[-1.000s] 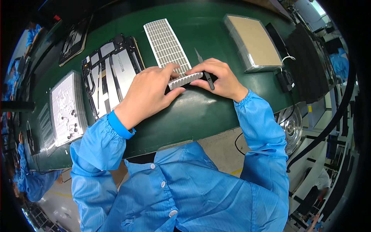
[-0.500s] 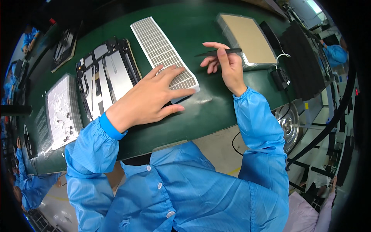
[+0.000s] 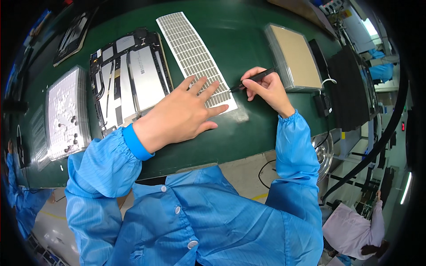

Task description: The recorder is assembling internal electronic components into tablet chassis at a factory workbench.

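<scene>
A long white sheet of small grey-brown rectangular stickers point(image 3: 190, 46) lies slantwise on the green table. My left hand point(image 3: 179, 113) rests on its near end, fingers spread flat, holding nothing. In a pinch between thumb and fingers, my right hand point(image 3: 268, 91) has black tweezers point(image 3: 257, 78). Their pointed tip is at the sheet's right edge, close to my left fingertips; whether it grips a sticker is too small to tell. Left of the sheet is an opened device point(image 3: 128, 80) with silver battery panels and black boards, its near right corner hidden by my left hand.
A stack of clear trays point(image 3: 66, 115) with small white and black parts stands at the left. Another clear tray stack with a tan top point(image 3: 296, 57) is at the right, beside a black adapter point(image 3: 323, 104) and dark cloth point(image 3: 350, 84). Other people work around the table.
My right hand has turned and come toward the sheet, bringing the tweezers' tip from above the table to the sheet's right edge. My left hand stays flat on the sheet.
</scene>
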The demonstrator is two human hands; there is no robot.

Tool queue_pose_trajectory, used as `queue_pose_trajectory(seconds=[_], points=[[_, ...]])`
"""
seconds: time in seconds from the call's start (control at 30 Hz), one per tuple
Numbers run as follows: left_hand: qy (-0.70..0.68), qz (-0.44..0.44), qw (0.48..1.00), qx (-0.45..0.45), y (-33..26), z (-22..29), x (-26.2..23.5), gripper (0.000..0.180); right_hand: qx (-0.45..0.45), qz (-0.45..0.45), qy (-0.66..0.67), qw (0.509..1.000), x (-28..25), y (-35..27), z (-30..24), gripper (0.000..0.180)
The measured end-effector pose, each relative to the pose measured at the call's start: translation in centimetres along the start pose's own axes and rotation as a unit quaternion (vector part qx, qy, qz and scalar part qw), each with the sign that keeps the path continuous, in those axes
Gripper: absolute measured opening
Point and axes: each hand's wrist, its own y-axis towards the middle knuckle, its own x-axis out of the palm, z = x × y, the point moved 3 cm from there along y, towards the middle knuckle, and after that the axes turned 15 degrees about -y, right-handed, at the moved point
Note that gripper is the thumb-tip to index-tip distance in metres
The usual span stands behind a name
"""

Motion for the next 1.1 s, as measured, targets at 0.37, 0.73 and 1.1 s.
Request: queue_pose_trajectory(seconds=[0.37,0.73,1.1], points=[[0.020,0.052,0.998,0.030,-0.6,-0.1,0.1,0.048,-0.031,0.063,0.094,0.993,-0.4,2.8,-0.1,0.026],[0.036,0.293,0.951,-0.094,-14.6,-11.6,-12.3,0.027,-0.152,-0.005,0.004,0.988,12.6,17.1,-14.0,0.039],[0.017,0.298,0.946,-0.125,-16.7,-15.1,-10.4,0.032,-0.127,-0.004,-0.068,0.990,17.1,22.4,-13.3,0.035]])
